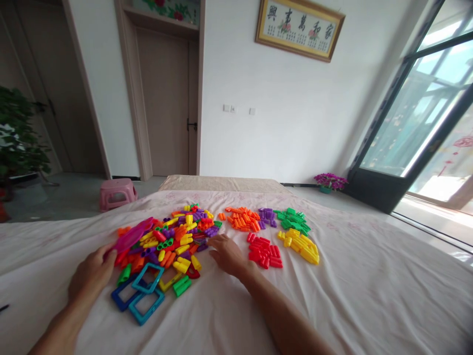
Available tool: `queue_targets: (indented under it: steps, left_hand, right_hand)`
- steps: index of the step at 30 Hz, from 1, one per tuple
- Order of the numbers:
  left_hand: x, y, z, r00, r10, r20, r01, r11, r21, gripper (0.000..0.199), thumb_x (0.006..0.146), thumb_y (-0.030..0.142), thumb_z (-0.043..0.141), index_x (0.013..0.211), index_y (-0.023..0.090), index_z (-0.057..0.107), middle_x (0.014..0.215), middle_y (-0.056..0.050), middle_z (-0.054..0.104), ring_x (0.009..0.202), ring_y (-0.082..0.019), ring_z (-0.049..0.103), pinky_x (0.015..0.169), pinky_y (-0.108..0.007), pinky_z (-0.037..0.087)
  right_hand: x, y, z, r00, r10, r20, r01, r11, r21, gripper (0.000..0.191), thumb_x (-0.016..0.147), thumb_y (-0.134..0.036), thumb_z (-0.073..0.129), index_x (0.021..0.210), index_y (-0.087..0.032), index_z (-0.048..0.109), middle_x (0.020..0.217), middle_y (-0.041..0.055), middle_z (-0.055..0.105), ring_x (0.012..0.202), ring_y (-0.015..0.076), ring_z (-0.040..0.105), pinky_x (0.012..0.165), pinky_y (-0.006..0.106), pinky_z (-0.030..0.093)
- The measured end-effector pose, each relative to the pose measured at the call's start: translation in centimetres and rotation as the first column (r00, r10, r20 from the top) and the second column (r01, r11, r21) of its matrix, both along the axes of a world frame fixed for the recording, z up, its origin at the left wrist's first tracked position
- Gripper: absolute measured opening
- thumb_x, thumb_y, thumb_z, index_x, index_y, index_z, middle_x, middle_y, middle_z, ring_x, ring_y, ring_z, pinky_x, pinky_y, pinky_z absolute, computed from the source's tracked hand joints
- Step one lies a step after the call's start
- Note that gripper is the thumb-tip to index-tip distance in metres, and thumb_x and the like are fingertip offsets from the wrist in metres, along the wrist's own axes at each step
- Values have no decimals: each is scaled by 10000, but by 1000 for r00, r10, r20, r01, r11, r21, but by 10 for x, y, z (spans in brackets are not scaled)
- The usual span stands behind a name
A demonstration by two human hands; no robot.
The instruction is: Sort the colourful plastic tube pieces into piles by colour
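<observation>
My left hand [93,270] grips the near edge of a flat, rounded magenta plastic piece [133,235], tilted over the left side of a mixed heap of plastic building pieces [181,234]. The heap holds red, orange, yellow, green and purple tube-shaped pieces. At its right edge my right hand [229,255] reaches in with fingers stretched out, by a purple piece [202,246]; no held piece shows. Near the heap's front lie blue square frames [147,306] and a green piece [182,285].
Right of the heap lie single-colour groups: orange [244,219], purple [267,217], green [294,220], red [264,251] and yellow [300,245]. They rest on a pale cloth [354,296]. Beyond it are a pink stool [117,194] and a potted flower [330,181].
</observation>
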State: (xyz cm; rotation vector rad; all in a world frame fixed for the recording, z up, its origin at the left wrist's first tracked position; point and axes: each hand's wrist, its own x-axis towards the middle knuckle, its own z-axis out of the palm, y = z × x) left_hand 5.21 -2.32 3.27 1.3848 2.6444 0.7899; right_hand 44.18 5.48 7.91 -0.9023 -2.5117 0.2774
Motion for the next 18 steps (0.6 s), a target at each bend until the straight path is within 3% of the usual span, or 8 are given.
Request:
queue_targets:
  steps: [4, 10, 14, 18]
  left_hand:
    - [6, -2, 7, 997, -7, 72, 5, 1000, 26, 569, 895, 474, 311, 1290, 165, 580, 1227, -166, 650, 1065, -344, 618, 851, -398, 478]
    - [6, -3, 6, 998, -9, 70, 7, 1000, 26, 585, 904, 482, 280, 1304, 168, 570, 1223, -161, 649, 1067, -339, 616, 852, -393, 473]
    - [5, -2, 6, 997, 0, 78, 0, 1000, 6, 590, 907, 504, 263, 1320, 198, 551, 1248, -147, 638, 1079, -322, 610, 868, -379, 467]
    - [4, -2, 4, 997, -12, 75, 12, 1000, 0, 608, 914, 515, 239, 1331, 189, 538, 1262, -155, 629, 1101, -319, 600, 889, -378, 459]
  right_hand:
    - [-12, -3, -7, 998, 22, 62, -24, 999, 32, 382, 878, -280, 605, 1254, -221, 583, 1292, 64, 588, 1159, 222, 513, 1006, 334, 382]
    - [-9, -7, -1, 991, -109, 76, 103, 992, 77, 141, 843, -316, 652, 951, -226, 656, 1014, 43, 637, 1010, 217, 517, 879, 337, 392]
    - [-11, -9, -4, 985, -164, 62, 159, 985, 68, 396, 826, -447, 671, 1147, -225, 602, 1145, 64, 617, 1047, 234, 511, 890, 351, 397]
    - [-17, -7, -9, 981, -173, 90, 169, 984, 48, 405, 844, -484, 641, 1158, -229, 610, 1143, 65, 627, 1051, 244, 527, 883, 353, 410]
